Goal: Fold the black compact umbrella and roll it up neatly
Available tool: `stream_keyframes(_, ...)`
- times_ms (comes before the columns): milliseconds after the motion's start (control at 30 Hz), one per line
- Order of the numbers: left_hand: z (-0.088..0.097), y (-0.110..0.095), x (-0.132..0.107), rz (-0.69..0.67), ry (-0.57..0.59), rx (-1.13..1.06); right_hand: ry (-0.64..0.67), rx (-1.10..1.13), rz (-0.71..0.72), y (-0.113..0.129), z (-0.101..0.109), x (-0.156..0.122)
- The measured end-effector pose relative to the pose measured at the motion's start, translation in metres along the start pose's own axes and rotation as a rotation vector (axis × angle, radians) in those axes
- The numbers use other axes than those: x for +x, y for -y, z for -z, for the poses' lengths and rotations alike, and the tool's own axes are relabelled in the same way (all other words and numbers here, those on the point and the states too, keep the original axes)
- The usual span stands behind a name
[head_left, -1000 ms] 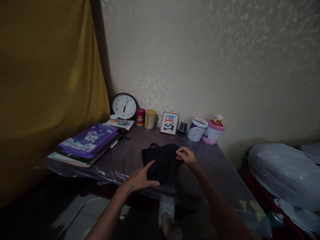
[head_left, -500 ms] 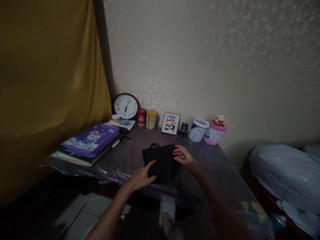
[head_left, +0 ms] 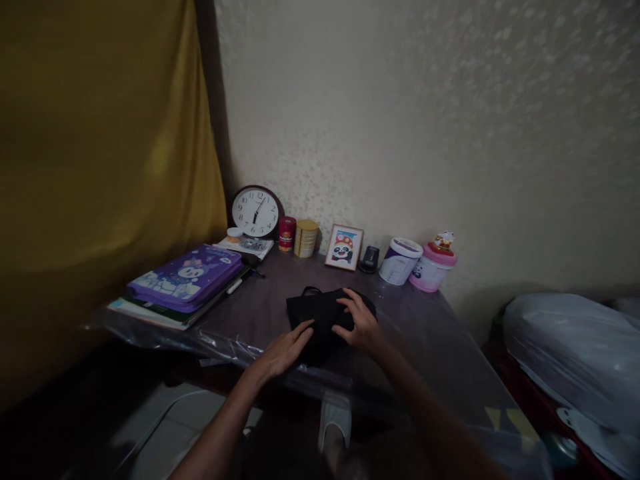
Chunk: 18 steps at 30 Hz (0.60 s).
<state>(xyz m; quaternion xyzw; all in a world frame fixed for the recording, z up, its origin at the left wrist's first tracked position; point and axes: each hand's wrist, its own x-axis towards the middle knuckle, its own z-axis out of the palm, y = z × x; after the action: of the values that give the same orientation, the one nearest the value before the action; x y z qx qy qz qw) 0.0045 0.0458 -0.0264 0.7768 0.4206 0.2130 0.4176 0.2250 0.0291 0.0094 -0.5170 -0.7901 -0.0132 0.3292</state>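
Observation:
A black fabric item (head_left: 320, 312), which looks like a bag with a small loop at its far edge, lies on the table close to the front edge. My left hand (head_left: 286, 348) rests at its near left side, fingers stretched out over the fabric. On its right part lies my right hand (head_left: 359, 321), with the fingers spread and the thumb apart, touching the cloth. Neither hand visibly grips it. Part of the fabric is hidden under my hands.
The table (head_left: 425, 347) has a clear plastic cover. A purple zip case (head_left: 193, 277) sits on books at left. Along the wall stand a clock (head_left: 255, 212), red tin (head_left: 287, 235), yellow tin (head_left: 305, 239), panda picture (head_left: 344, 247), black stapler-like object (head_left: 369, 259) and two tubs (head_left: 400, 261).
My right hand has shifted left and inward over the fabric, its thumb now showing. The right part of the fabric now spreads farther right. My left thumb has drawn in beside the fingers.

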Motion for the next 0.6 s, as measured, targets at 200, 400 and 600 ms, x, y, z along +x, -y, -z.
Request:
stream_keyframes(200,-0.006,0.008,0.002,0.084,0.006,0.052,-0.013,-0.096,0.011,0.008,-0.010,0.008)
stream_keyframes(400,-0.012,0.000,-0.002,0.094,-0.082,0.175,0.037,-0.125,0.058,0.002,-0.015,0.011)
stream_keyframes(600,-0.008,-0.009,-0.009,0.043,-0.065,0.153,-0.054,-0.149,-0.124,-0.042,0.003,0.013)
